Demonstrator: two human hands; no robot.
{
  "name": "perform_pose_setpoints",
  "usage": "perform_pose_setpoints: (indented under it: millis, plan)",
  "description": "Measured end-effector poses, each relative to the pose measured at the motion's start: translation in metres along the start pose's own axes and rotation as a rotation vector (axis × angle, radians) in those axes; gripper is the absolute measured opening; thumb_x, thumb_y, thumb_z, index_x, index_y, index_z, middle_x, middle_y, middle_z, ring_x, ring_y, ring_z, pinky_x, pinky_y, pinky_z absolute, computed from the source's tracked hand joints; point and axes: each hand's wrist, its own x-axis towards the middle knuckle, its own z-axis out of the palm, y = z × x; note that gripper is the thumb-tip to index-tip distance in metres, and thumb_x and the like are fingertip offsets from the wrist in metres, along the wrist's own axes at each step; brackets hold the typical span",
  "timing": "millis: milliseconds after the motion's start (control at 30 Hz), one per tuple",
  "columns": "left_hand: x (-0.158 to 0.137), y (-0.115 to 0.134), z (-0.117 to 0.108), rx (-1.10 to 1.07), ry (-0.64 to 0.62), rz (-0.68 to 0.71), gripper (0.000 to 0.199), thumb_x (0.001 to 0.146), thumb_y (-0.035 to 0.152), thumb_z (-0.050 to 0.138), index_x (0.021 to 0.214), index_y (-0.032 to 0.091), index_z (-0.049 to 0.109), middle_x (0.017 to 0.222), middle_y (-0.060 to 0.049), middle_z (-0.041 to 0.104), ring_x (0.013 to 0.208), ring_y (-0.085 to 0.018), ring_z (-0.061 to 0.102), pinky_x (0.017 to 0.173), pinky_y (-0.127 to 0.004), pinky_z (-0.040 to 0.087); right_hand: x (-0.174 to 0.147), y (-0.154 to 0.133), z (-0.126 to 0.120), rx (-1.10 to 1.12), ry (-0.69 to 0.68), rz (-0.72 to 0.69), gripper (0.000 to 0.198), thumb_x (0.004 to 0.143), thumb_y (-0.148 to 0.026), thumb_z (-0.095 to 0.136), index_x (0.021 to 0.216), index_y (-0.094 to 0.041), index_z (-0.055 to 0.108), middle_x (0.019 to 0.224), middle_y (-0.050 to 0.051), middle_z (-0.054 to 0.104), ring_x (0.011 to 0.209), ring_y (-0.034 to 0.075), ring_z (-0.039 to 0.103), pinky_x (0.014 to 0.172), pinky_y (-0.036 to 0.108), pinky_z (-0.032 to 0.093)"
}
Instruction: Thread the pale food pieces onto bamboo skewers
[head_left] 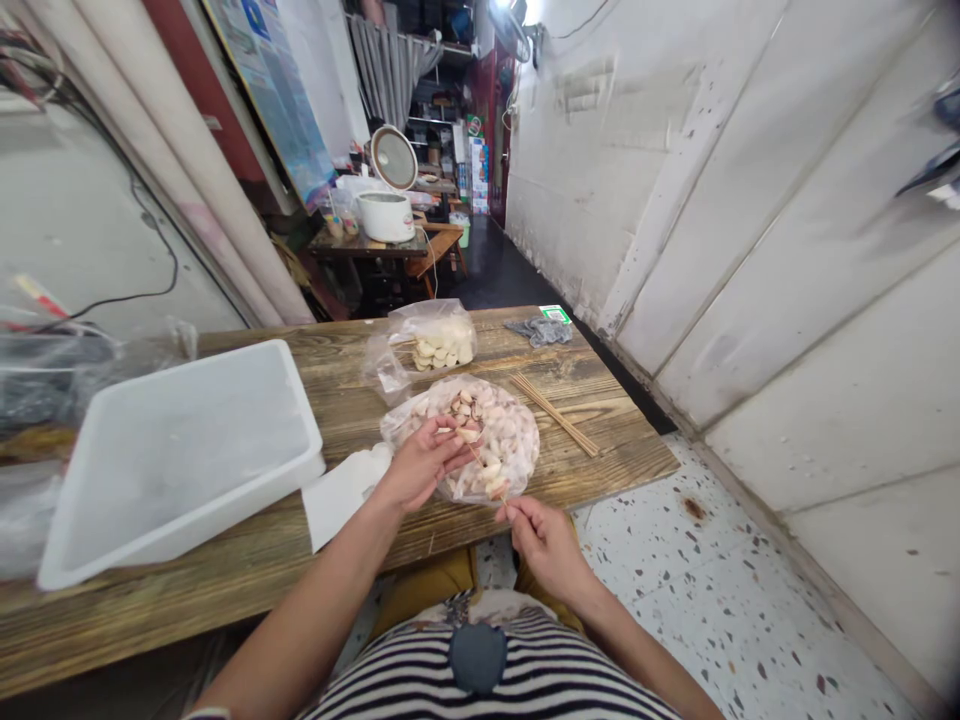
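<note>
A clear plastic bag (525,440) full of small pinkish-white food pieces lies open at the table's front edge. My right hand (551,548) pinches the lower end of a thin wooden skewer (478,457). A few pale pieces (495,482) are threaded on it near that hand. Over the bag, my left hand (424,463) has its fingertips closed on a pale food piece (469,435) by the skewer's upper end. Whether the tip goes through this piece I cannot tell. Right of the bag lies a bundle of bare skewers (555,415).
Behind the bag is another plastic bag (442,325) with filled skewers. A white tray (191,440) and white paper (341,495) are on the left. A grey crumpled glove or cloth (541,330) lies at the back right. Beyond stands an open rice cooker (386,217).
</note>
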Motion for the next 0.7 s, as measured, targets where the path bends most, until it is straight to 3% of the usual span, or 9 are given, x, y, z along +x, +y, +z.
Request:
perform_pose_setpoints:
  millis: [167, 367, 500, 700]
  plan:
    - [-0.0032, -0.0048, 0.0047, -0.054, 0.031, 0.002, 0.024, 0.065, 0.009, 0.071, 0.083, 0.014, 0.056, 0.093, -0.007, 0.070, 0.088, -0.014, 0.065, 0.088, -0.029, 0.048, 0.0013, 0.0003, -0.0013, 0.001, -0.007, 0.011, 0.027, 0.088, -0.029, 0.040, 0.082, -0.013, 0.061, 0.050, -0.005, 0.038, 0.045, 0.009, 0.035, 0.045, 0.019, 0.027]
    - [-0.0007, -0.0077, 0.0058, -0.202, 0.071, -0.007, 0.008, 0.076, 0.009, 0.060, 0.084, 0.011, 0.062, 0.089, -0.009, 0.070, 0.090, -0.016, 0.065, 0.090, -0.029, 0.048, 0.0018, 0.0035, -0.0030, 0.013, 0.002, 0.001, 0.028, 0.089, -0.030, 0.040, 0.083, -0.013, 0.061, 0.050, -0.005, 0.038, 0.045, 0.009, 0.035, 0.046, 0.020, 0.028]
    - [0.0001, -0.0055, 0.0080, -0.282, 0.121, -0.044, 0.011, 0.079, 0.004, 0.054, 0.082, 0.009, 0.063, 0.091, -0.011, 0.070, 0.092, -0.017, 0.065, 0.088, -0.026, 0.050, 0.0005, 0.0039, -0.0035, 0.038, 0.000, -0.001, 0.028, 0.089, -0.031, 0.040, 0.084, -0.013, 0.061, 0.050, -0.006, 0.038, 0.045, 0.009, 0.034, 0.046, 0.019, 0.028]
    - [-0.0010, -0.0027, 0.0111, -0.303, 0.100, -0.105, 0.016, 0.081, 0.003, 0.050, 0.087, 0.007, 0.065, 0.098, -0.013, 0.069, 0.092, -0.015, 0.064, 0.085, -0.020, 0.051, -0.0015, 0.0018, -0.0048, 0.051, 0.003, 0.002, 0.027, 0.090, -0.030, 0.041, 0.083, -0.013, 0.060, 0.051, -0.005, 0.039, 0.046, 0.009, 0.035, 0.046, 0.019, 0.028]
